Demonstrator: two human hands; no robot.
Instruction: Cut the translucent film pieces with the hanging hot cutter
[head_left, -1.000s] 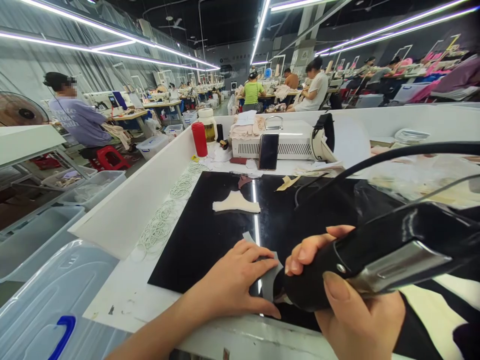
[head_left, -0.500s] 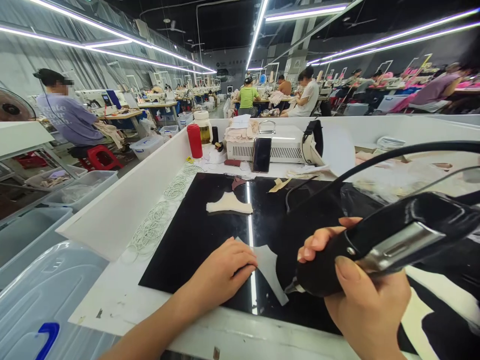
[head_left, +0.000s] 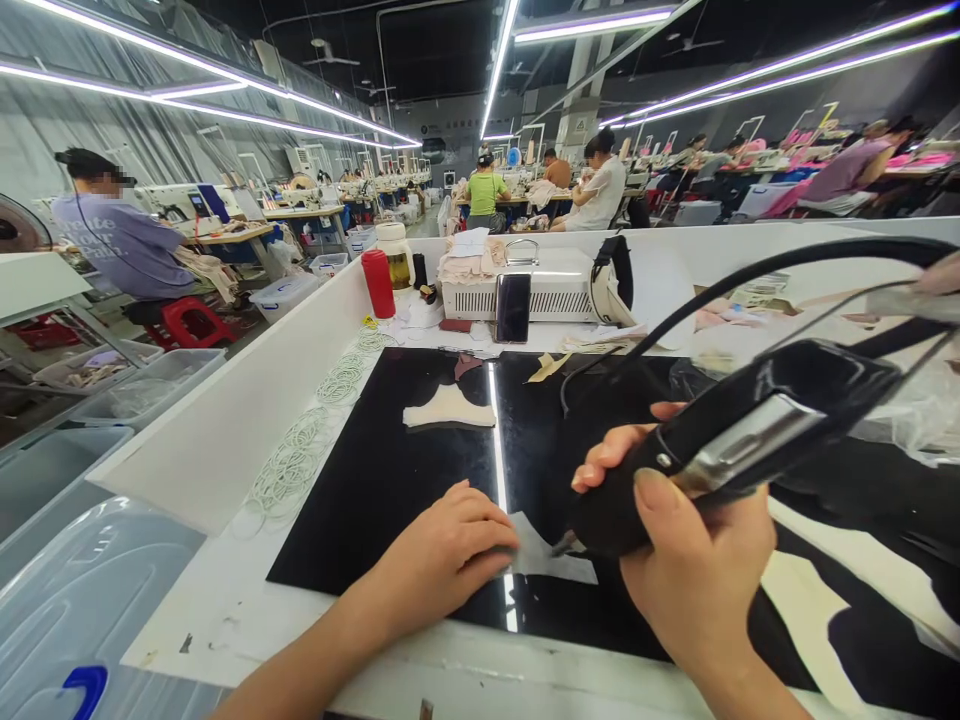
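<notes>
My left hand presses flat on the grey fabric piece; my right hand fingers wrap the black cutting tool.

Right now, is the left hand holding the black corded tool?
No, the right hand grips the black corded tool, while the left hand rests palm down on a pale fabric piece on the black mat.

Partly hidden under left hand: fabric piece; cord cropped.
</notes>
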